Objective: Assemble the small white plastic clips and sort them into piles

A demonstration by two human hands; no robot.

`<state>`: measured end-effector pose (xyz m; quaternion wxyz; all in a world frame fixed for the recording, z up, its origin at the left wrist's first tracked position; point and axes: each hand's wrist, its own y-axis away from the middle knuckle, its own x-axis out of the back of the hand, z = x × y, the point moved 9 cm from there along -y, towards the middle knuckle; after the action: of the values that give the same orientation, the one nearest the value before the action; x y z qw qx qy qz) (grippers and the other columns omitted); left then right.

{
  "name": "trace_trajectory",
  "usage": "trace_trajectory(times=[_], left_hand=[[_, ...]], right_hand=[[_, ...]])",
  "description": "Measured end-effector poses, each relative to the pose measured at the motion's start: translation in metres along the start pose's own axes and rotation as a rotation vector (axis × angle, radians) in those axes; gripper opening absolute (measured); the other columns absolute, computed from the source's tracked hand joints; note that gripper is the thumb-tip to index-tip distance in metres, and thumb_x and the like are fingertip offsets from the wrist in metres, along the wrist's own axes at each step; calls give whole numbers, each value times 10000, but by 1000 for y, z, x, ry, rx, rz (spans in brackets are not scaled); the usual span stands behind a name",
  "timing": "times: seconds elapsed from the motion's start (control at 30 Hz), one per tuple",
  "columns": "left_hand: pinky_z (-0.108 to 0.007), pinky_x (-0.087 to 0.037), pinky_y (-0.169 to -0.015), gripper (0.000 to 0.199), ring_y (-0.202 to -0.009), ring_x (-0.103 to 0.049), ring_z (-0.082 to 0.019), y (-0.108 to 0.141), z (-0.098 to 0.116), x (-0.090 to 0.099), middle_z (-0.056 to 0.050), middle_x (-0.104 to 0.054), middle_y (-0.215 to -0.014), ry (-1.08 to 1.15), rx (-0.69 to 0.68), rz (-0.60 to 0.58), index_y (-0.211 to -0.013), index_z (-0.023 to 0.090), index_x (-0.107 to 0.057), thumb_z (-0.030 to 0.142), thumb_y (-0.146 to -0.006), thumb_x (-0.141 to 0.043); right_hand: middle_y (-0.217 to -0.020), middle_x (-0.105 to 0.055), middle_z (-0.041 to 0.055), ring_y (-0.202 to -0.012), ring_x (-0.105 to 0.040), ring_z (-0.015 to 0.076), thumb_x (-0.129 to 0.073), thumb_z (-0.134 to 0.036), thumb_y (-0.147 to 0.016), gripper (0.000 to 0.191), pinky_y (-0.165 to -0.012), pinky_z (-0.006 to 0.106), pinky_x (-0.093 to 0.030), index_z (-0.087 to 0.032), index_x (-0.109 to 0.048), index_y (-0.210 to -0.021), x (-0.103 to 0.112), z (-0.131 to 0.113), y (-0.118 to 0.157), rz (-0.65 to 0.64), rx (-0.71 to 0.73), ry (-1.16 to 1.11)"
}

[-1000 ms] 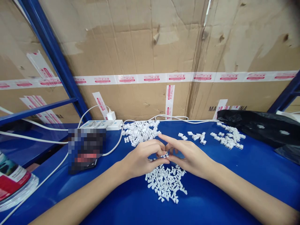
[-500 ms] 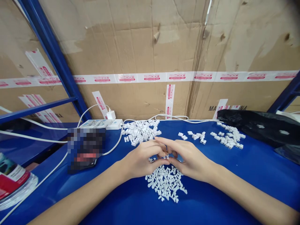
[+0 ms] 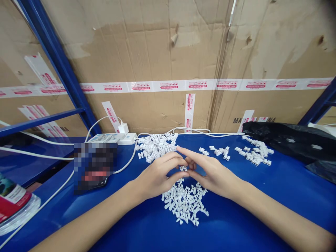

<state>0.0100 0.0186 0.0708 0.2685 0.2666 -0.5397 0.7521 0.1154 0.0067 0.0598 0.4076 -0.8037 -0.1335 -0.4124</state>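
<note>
Fingers of my left hand and right hand close narrowly on a small white plastic piece, which has risen since a moment ago, now clear above the near pile on the blue surface; the far-left pile and far-right pile lie beyond.

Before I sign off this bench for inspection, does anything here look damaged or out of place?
The cardboard carton behind the blue bench looks damaged: its facing is peeled away in patches, with small torn flaps and a long dark crease.
</note>
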Motion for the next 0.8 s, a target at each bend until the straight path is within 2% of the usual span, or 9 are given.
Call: trace_trajectory(times=[0.07,0.13,0.2,0.27,0.37,0.43,0.6,0.7,0.8], left_hand=[[-324,-525,-895,137,-1000,-647,-173,1,-6,4,-82,-692,-1056,-37,33,43,-1100,162,-617,171,-965,-602],[-336,-508,-900,132,-990,-647,-172,2,-13,12,-77,-700,-1051,-115,64,101,-1092,163,-624,158,-963,-594],[-366,-479,-919,118,-972,-649,-178,3,-18,23,-65,-713,-1034,-221,77,152,-1071,173,-637,162,-959,-603],[-401,-442,-938,101,-940,-654,-184,4,-21,32,-51,-731,-1012,-324,68,178,-1047,186,-648,166,-957,-609],[-424,-400,-952,81,-903,-659,-184,4,-24,42,-39,-749,-998,-434,74,197,-1022,194,-650,171,-964,-599],[-426,-385,-949,75,-898,-657,-187,4,-29,47,-39,-752,-987,-481,117,200,-1007,194,-649,180,-972,-584],[-430,-353,-943,111,-937,-657,-204,6,-45,45,-50,-741,-1022,-545,246,134,-1014,197,-648,208,-999,-539],[-456,-327,-984,128,-1037,-646,-232,9,-55,46,-61,-732,-1090,-607,269,109,-1032,202,-649,229,-1005,-528],[-484,-317,-1011,141,-1034,-642,-241,12,-65,46,-63,-738,-1082,-627,285,82,-1025,206,-661,238,-1001,-526]], right_hand=[[-1158,-667,98,-965,-658,199,-493,-199,-1003,599,-844,371,-586,-253,-300,-1568,2,2,-2,28,-6,30],[-1145,-661,107,-991,-650,216,-497,-219,-1001,501,-870,398,-571,-231,-422,-1497,8,10,-3,76,-48,100],[-1153,-647,121,-1022,-640,240,-507,-225,-990,361,-899,435,-547,-206,-578,-1343,14,25,-3,110,-142,221],[-1180,-630,143,-1062,-627,275,-516,-219,-975,270,-914,478,-520,-175,-667,-1194,21,48,2,112,-276,371],[-1238,-605,183,-1138,-590,338,-488,-188,-967,282,-888,517,-496,-137,-700,-1145,31,83,15,70,-472,550],[-1277,-595,199,-1172,-568,355,-445,-153,-968,317,-877,517,-484,-125,-709,-1139,34,99,21,32,-548,595],[-1249,-635,168,-1133,-590,312,-415,-180,-999,328,-889,479,-451,-151,-727,-1097,33,106,21,-11,-554,571],[-1229,-654,147,-1118,-608,304,-446,-263,-1021,307,-897,479,-435,-173,-730,-1097,28,102,18,-40,-511,542],[-1160,-689,130,-1074,-633,290,-473,-272,-1019,285,-904,479,-418,-190,-741,-1069,23,100,16,-83,-447,509]])
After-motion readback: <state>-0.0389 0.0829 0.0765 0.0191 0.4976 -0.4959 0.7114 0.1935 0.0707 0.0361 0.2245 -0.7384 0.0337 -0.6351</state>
